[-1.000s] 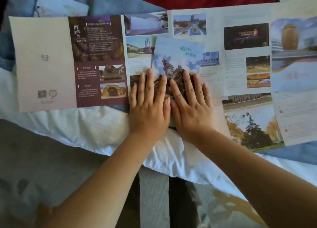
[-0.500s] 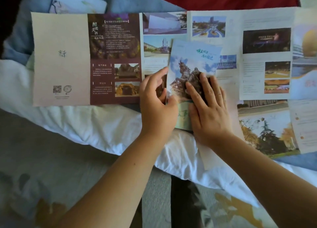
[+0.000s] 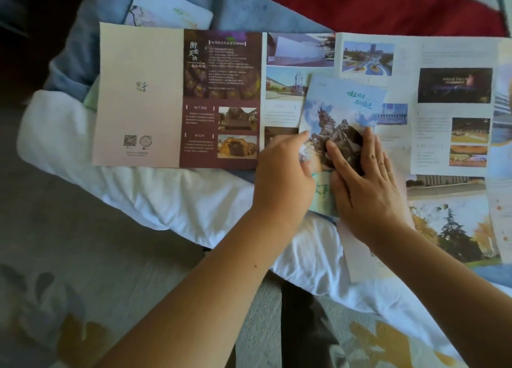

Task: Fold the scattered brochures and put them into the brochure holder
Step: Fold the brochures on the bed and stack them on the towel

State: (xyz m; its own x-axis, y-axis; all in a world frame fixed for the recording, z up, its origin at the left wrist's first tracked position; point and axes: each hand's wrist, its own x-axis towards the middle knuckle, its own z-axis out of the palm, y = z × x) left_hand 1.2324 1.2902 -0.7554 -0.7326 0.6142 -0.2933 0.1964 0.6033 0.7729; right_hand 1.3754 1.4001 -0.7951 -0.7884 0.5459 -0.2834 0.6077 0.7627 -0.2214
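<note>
A second ago both hands pressed flat on the folded horse-statue brochure (image 3: 343, 110), at 2 o'clock from centre. Now my left hand (image 3: 282, 173) pinches its left edge with curled fingers; my right hand (image 3: 363, 184) stays flat on it. Creasing seems finished; no holder visible.

We observe a crumpled white cloth sheet (image 3: 166, 196) adjoining a blue-grey fabric (image 3: 83, 63). A dark red fabric (image 3: 360, 4) lies along the top edge.
</note>
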